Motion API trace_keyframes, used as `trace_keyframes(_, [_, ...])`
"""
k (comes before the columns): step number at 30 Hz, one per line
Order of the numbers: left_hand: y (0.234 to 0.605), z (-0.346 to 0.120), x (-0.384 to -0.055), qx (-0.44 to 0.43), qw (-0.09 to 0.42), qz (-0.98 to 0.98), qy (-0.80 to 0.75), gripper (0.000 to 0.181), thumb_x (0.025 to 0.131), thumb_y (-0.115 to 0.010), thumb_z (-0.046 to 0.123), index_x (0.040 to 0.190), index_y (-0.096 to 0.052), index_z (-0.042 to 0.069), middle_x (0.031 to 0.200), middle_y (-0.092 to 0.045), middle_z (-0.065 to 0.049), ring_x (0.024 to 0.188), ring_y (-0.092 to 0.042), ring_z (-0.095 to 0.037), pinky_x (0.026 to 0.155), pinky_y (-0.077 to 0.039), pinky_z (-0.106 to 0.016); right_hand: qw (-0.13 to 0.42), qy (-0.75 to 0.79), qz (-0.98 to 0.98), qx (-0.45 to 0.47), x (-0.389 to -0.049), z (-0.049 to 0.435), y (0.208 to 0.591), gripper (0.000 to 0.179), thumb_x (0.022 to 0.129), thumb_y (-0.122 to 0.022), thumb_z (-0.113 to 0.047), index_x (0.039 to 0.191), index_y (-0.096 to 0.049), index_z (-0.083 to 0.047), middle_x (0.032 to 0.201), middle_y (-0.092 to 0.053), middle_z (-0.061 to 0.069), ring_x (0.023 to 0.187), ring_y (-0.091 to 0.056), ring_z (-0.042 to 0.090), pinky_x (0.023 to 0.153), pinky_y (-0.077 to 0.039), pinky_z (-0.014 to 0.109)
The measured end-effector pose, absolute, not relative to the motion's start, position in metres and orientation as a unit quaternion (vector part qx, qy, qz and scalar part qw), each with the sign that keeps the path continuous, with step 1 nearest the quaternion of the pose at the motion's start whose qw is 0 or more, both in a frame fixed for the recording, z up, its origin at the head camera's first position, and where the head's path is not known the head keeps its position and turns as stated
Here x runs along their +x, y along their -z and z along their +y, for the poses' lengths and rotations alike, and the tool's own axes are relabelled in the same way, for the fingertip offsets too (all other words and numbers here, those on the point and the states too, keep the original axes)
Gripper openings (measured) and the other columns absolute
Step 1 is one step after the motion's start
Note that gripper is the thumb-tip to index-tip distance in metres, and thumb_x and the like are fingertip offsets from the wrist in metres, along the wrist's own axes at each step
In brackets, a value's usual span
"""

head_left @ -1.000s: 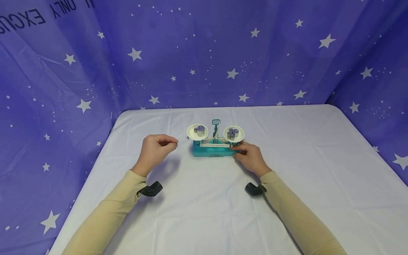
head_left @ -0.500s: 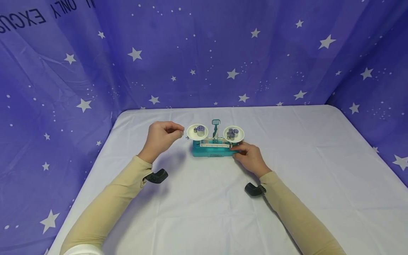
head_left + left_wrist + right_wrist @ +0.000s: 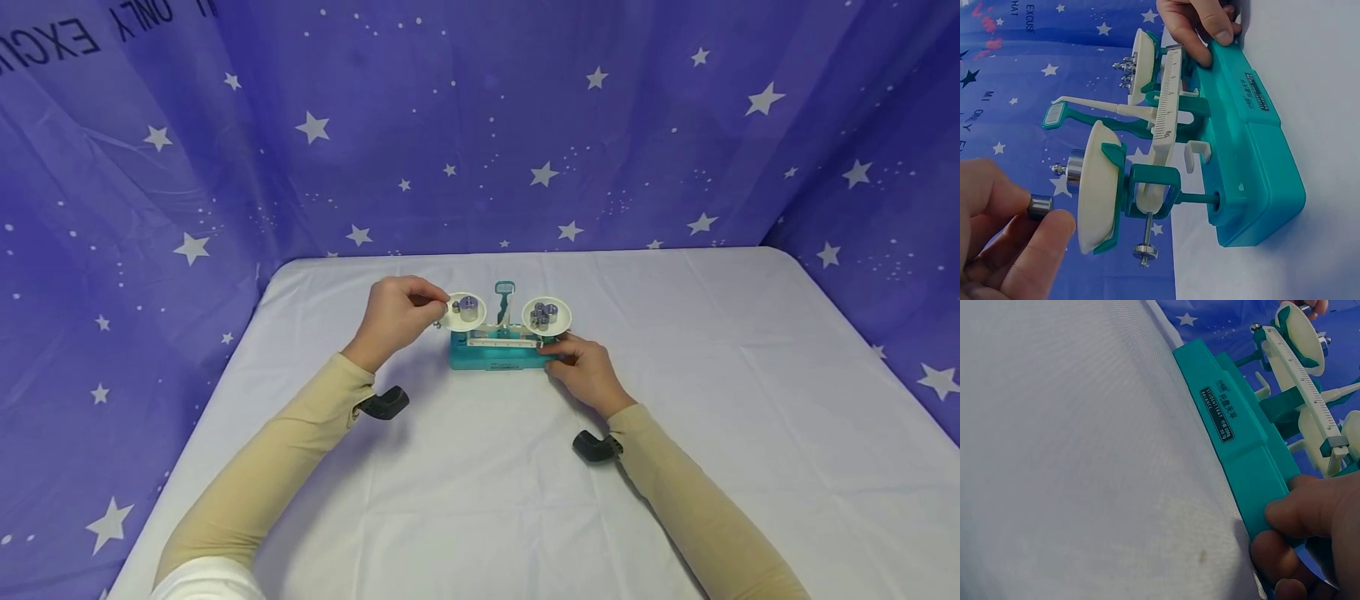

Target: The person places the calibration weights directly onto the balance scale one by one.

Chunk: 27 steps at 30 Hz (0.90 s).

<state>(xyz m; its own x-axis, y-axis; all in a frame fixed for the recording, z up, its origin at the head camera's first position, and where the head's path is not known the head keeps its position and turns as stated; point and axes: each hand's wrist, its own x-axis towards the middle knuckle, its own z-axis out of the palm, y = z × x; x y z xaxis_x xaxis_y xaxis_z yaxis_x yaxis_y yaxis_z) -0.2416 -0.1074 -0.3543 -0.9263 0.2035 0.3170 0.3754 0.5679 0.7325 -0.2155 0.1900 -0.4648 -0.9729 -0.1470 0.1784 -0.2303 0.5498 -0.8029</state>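
A teal tray balance (image 3: 487, 357) with two cream pans stands on the table. My left hand (image 3: 399, 318) is at the left pan (image 3: 459, 326), pinching a small metal weight (image 3: 1041, 206) between thumb and fingertip; the left wrist view has it just beside the pan's upper side. In that pan sit a large weight (image 3: 468, 308) and a small one (image 3: 456, 307). Several metal weights (image 3: 543, 315) crowd the right pan (image 3: 559, 327). My right hand (image 3: 590, 373) grips the right end of the base, thumb on its front, as the right wrist view shows.
A white cloth (image 3: 480, 475) covers the table. Purple star-printed curtains (image 3: 450, 125) hang behind it and at both sides. From the balance's left end an adjusting knob (image 3: 1145, 250) sticks out. Black wrist devices (image 3: 386, 403) hang at both cuffs.
My left hand has moved right and away from me, from beside the balance to over the left pan's edge, carrying the small weight. The right hand has stayed on the base.
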Motion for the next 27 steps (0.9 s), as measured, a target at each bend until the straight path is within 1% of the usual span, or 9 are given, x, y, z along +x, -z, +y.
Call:
trace_keyframes(4, [0.356, -0.104, -0.244, -0.175, 0.113, -0.879, 0.428, 0.014, 0.083, -0.068, 0.003, 0.089, -0.081, 0.004, 0.092, -0.078, -0.012, 0.076, -0.072, -0.023, 0.067, -0.056, -0.029, 0.047, -0.460, -0.880, 0.107, -0.215, 0.190, 0.464, 0.025, 0.084, -0.071, 0.002, 0.107, -0.079, -0.003, 0.135, -0.067, 0.020, 0.098, -0.066, 0.027, 0.077, -0.052, 0.023])
trace_keyframes(9, [0.357, -0.100, -0.245, -0.189, 0.124, -0.880, 0.417, 0.014, 0.082, -0.068, 0.002, 0.088, -0.081, 0.002, 0.091, -0.077, -0.012, 0.076, -0.070, -0.023, 0.069, -0.055, -0.029, 0.052, -0.463, -0.878, 0.109, -0.216, 0.190, 0.465, 0.024, 0.084, -0.072, 0.004, 0.106, -0.079, -0.002, 0.132, -0.068, 0.020, 0.094, -0.065, 0.025, 0.075, -0.051, 0.021])
trace_keyframes(15, [0.357, -0.097, -0.247, -0.191, 0.111, -0.885, 0.410, 0.015, 0.082, -0.067, 0.002, 0.086, -0.081, 0.003, 0.090, -0.077, -0.012, 0.075, -0.070, -0.023, 0.068, -0.055, -0.030, 0.051, -0.464, -0.878, 0.104, -0.215, 0.190, 0.465, 0.025, 0.083, -0.072, 0.005, 0.106, -0.079, -0.003, 0.133, -0.068, 0.021, 0.095, -0.066, 0.026, 0.076, -0.052, 0.023])
trace_keyframes(22, [0.354, -0.095, -0.249, -0.194, 0.095, -0.895, 0.390, 0.015, 0.083, -0.067, 0.002, 0.086, -0.082, 0.002, 0.090, -0.078, -0.013, 0.075, -0.070, -0.023, 0.064, -0.053, -0.026, 0.052, -0.462, -0.879, 0.108, -0.215, 0.190, 0.465, 0.025, 0.084, -0.072, 0.005, 0.106, -0.080, -0.003, 0.132, -0.068, 0.020, 0.096, -0.068, 0.027, 0.078, -0.053, 0.026])
trace_keyframes(27, [0.353, -0.093, -0.250, -0.197, 0.090, -0.902, 0.373, 0.015, 0.082, -0.067, 0.001, 0.086, -0.082, 0.002, 0.091, -0.078, -0.013, 0.076, -0.071, -0.023, 0.065, -0.055, -0.029, 0.051, -0.459, -0.881, 0.105, -0.215, 0.191, 0.464, 0.024, 0.084, -0.071, 0.003, 0.106, -0.079, -0.003, 0.133, -0.068, 0.020, 0.097, -0.067, 0.028, 0.078, -0.053, 0.026])
